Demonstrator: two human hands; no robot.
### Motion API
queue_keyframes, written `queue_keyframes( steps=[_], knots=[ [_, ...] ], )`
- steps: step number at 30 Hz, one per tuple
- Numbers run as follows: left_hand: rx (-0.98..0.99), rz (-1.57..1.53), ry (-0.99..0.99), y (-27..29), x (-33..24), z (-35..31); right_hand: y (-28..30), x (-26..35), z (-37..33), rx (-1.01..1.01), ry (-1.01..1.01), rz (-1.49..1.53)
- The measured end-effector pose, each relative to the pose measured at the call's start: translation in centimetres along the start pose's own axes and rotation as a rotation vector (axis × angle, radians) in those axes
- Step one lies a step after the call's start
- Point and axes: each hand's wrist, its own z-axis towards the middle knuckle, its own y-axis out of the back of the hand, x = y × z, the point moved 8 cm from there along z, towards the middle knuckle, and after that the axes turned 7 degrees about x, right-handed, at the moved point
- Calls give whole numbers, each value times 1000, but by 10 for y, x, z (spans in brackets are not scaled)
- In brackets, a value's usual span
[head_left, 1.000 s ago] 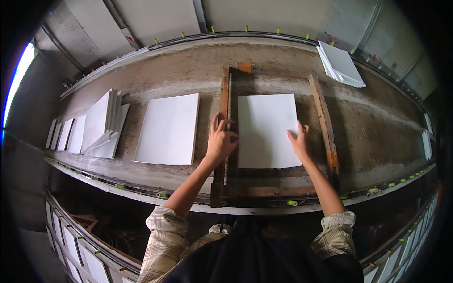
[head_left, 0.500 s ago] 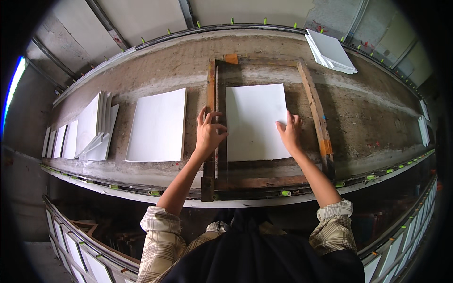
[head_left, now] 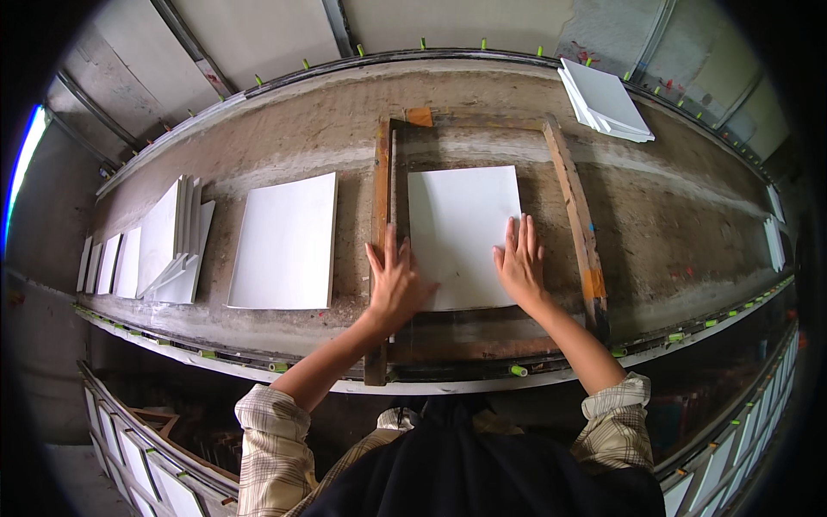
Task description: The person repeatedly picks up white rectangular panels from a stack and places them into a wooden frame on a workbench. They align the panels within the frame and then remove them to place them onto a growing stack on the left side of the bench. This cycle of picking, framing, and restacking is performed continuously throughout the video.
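Observation:
A white rectangular panel [head_left: 463,233] lies on the worktable inside a worn wooden frame [head_left: 568,189] with orange tape on it. My right hand [head_left: 521,265] rests with fingers stretched out over the panel's right edge. At the panel's lower left corner is my left hand [head_left: 399,283], fingers spread and partly blurred, reaching across the frame's left bar. Neither hand grips anything. A second white panel [head_left: 284,241] lies flat to the left of the frame.
Farther left, several white panels [head_left: 164,246] lean and overlap. A stack of white panels [head_left: 607,99] sits at the back right. Rails with green clips [head_left: 519,371] run along the near and far edges of the worktable [head_left: 672,215]. Lower racks [head_left: 164,457] hold more white panels.
My fingers have straightened out from a curled pose at the panel's sides. My left hand has moved down and right, toward the panel's lower left corner. The view has shifted slightly.

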Motion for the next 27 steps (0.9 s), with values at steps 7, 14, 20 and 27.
queue_keyframes(
  steps=[7, 14, 20, 27],
  knots=[
    [4, 18, 5, -17, -13, 6, -1, 47, -3, 202, 343, 88],
    [-40, -201, 10, -40, 2, 88, -20, 49, 66, 275, 535, 139],
    [-134, -377, 112, -41, 38, 166, -41, 15, 148, 128, 354, 99],
    [-298, -499, 192, -50, 57, 153, -33, -15, 141, -55, -19, -14]
  ],
)
